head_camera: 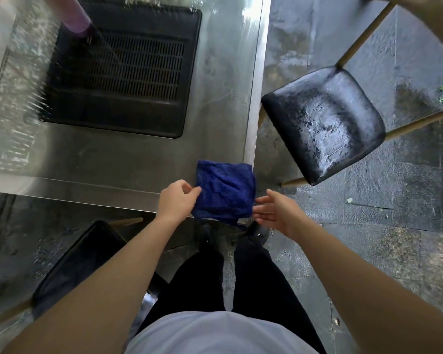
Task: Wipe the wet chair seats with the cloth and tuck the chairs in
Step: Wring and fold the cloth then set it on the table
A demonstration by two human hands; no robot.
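Blue terry, folded square, the cloth (224, 191) lies on the near right corner of the steel table (223, 111), one edge drooping over the rim. The left hand (175, 200) pinches its left edge; the right hand (275, 213) hovers spread beside its right edge, holding nothing. Soft, light and limp, it is probably best gathered by the folded edges. A wet black chair seat (322, 123) stands off the table's right edge, a second chair seat (74, 264) at the near edge.
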